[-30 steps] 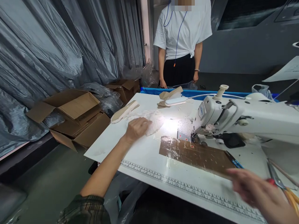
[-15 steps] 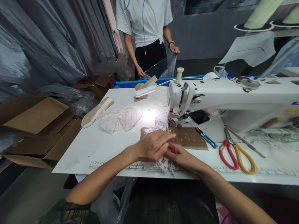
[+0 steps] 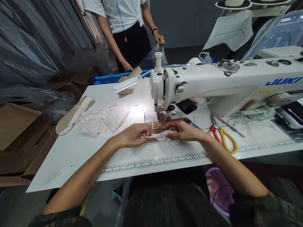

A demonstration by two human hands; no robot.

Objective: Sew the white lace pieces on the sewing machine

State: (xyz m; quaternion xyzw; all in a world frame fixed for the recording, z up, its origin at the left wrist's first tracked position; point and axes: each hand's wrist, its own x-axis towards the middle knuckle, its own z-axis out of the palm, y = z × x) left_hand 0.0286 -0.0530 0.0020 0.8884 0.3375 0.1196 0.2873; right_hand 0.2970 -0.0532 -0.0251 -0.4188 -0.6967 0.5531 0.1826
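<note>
Between my two hands a piece of white lace fabric (image 3: 165, 144) is held by its upper edge, its lower part hanging toward the ruler strip. My left hand (image 3: 136, 135) is closed on the left end of that edge. Fingers bent, my right hand (image 3: 183, 130) pinches the right end. Just beyond the fabric lies a brown plate (image 3: 155, 128), partly covered by my hands. The needle area of a white sewing machine (image 3: 199, 82) stands right behind it. More white lace pieces (image 3: 106, 116) lie to the left of my hands.
Scissors with red and yellow handles (image 3: 222, 134) and blue thread snips (image 3: 193, 123) lie right. A ruler strip (image 3: 151, 163) runs along the table's front edge. A lamp (image 3: 125, 84) stands behind the lace. Cardboard boxes (image 3: 19, 126) sit left; a person (image 3: 127, 37) holds clear plastic opposite.
My hands, close together before, have moved apart and now stretch the lace edge between them. The view has shifted right, showing more of the machine and a purple basket below.
</note>
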